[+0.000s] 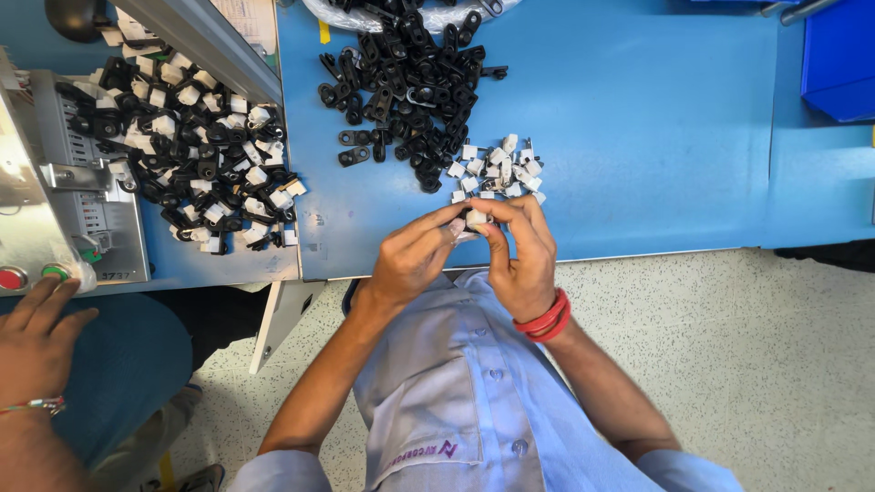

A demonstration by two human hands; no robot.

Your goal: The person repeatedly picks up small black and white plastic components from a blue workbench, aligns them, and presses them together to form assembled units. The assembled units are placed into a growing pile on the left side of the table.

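Note:
My left hand (415, 255) and my right hand (521, 255) meet at the near edge of the blue table (656, 137), fingertips pinched together on a small white plastic piece (475, 218). Both hands touch it. A red bangle circles my right wrist. Just beyond the fingers lies a small heap of white plastic pieces (497, 169). Behind that spreads a larger pile of black plastic clips (406, 82).
To the left, another heap of black clips fitted with white pieces (196, 150) sits beside a grey machine with red and green buttons (36, 210). A co-worker's hand (36, 337) rests at lower left. A blue bin (838, 59) stands at far right.

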